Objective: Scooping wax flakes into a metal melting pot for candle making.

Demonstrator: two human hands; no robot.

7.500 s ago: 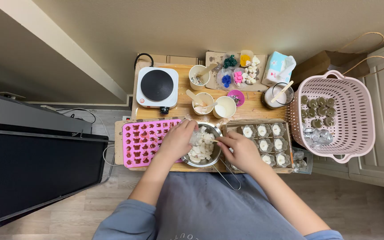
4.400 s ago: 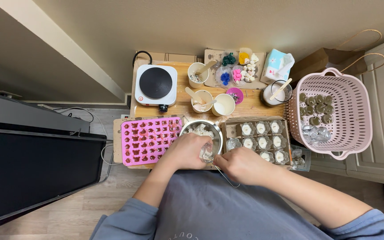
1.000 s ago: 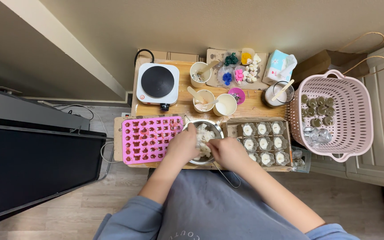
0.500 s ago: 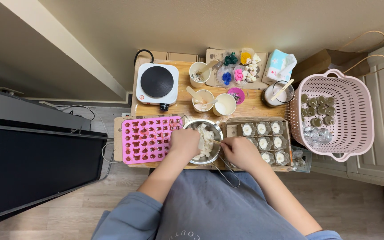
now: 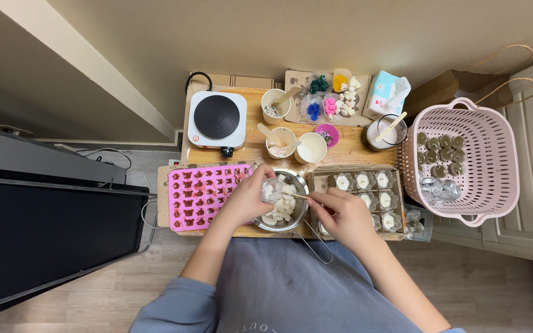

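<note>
White wax chunks (image 5: 284, 209) fill the bowl (image 5: 301, 185) mid-bench, where the left hand (image 5: 249, 196) grips a small cup (image 5: 271, 190) and the right hand (image 5: 340, 213) pinches a stick (image 5: 293, 195), best scraped slowly over the bowl.

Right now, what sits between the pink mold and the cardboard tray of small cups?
Head view: the metal bowl of white chunks, with the left hand holding a small clear cup over it and the right hand poking in a thin stick.
</note>
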